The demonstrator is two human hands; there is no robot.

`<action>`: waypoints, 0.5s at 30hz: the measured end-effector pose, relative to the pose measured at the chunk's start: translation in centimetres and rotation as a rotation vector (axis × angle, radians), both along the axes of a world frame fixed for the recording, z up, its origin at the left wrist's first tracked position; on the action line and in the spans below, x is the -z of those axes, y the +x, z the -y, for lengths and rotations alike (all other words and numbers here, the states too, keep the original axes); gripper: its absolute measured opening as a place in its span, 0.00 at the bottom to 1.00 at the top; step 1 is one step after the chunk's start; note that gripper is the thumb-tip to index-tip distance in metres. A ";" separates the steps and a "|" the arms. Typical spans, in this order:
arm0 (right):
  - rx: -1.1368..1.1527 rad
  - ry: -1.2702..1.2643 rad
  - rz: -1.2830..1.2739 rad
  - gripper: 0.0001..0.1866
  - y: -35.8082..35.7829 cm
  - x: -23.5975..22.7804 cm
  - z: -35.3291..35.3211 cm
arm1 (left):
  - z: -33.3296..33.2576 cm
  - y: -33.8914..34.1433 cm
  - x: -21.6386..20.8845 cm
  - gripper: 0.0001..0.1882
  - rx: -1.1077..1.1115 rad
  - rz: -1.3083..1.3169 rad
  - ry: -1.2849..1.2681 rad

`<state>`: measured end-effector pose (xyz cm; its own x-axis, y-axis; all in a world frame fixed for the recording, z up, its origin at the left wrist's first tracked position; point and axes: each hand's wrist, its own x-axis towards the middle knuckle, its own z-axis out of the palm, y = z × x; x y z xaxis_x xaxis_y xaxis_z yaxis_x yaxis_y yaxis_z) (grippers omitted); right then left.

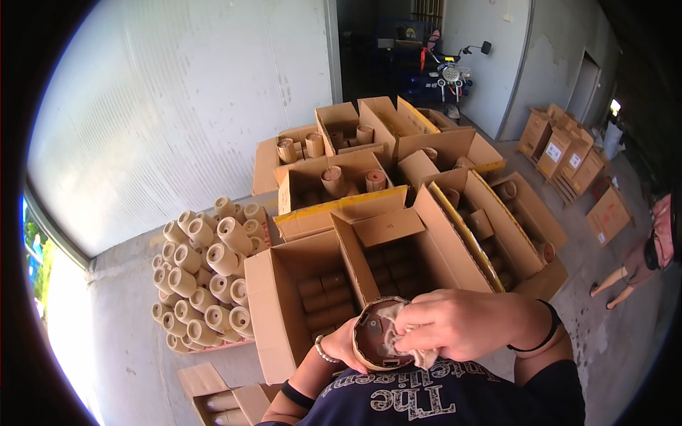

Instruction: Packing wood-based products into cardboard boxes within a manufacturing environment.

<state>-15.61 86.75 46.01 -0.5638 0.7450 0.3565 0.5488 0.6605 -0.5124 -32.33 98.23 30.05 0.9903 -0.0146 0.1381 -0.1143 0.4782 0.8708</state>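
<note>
My left hand (342, 343) is wrapped around the side of a round flower pot (370, 332), holding it close to my chest. The pot's open mouth faces up, and its brown inside has a small hole in the bottom. In my right hand (458, 319) is a crumpled, pale cloth (425, 356), its fingers closed on it at the pot's rim and partly inside. Just beyond my hands stands an open cardboard box (266, 312) with rows of brown pots inside. Another open box (455, 245), also with brown pots lying in it, adjoins it.
More open cardboard boxes (341, 206) with pots spread farther back. On the left, a large pile of tan pots (202, 277) rests on the concrete floor. Another box (202, 380) sits at lower left. A motorcycle (451, 74) stands in the doorway; at right a person (650, 248) is near stacked cartons (558, 153).
</note>
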 end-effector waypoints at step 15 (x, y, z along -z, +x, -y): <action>0.049 -0.116 0.180 0.07 0.7 -0.5 -0.8 | -0.3 0.6 0.1 0.49 0.026 0.002 -0.026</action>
